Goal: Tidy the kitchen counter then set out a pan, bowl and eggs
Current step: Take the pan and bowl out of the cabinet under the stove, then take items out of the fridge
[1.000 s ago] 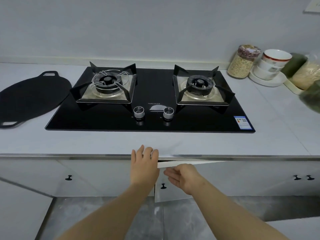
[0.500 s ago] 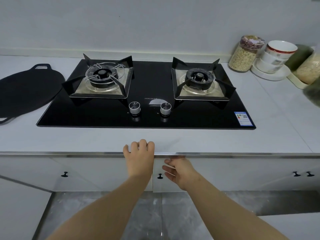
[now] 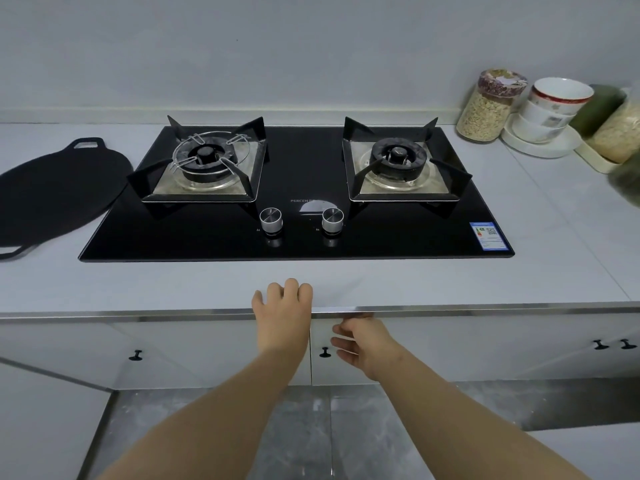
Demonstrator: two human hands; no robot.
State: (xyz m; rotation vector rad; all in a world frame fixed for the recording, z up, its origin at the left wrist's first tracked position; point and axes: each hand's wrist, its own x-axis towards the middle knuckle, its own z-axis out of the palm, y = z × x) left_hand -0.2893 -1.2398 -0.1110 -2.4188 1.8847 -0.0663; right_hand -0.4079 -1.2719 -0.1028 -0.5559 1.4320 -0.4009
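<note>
At the lower centre of the frame the left hand [image 3: 282,313] rests over the front edge of the pale grey tabletop [image 3: 554,268], its fingers [image 3: 292,288] curled knuckles-up on the surface and holding nothing. Just right of it and below the metal edge strip, the right hand [image 3: 362,344] hangs in front of a white cabinet door [image 3: 433,348], fingers [image 3: 341,341] loose, slightly spread and empty, close to the door's small black knob [image 3: 325,352].

A flat round black griddle pan with loop handles [image 3: 59,192] lies on the tabletop at the left edge of the frame, just beside a black glass two-burner gas hob [image 3: 294,237] that fills the middle. Two silver dials [image 3: 271,218] stand at the hob's front.

At the upper right, stacked white bowls with a red rim [image 3: 554,105] sit on a white plate [image 3: 540,148], touching or nearly touching a glass jar of oats [image 3: 485,112]. A blurred green shape [image 3: 627,181] crosses the right edge.
</note>
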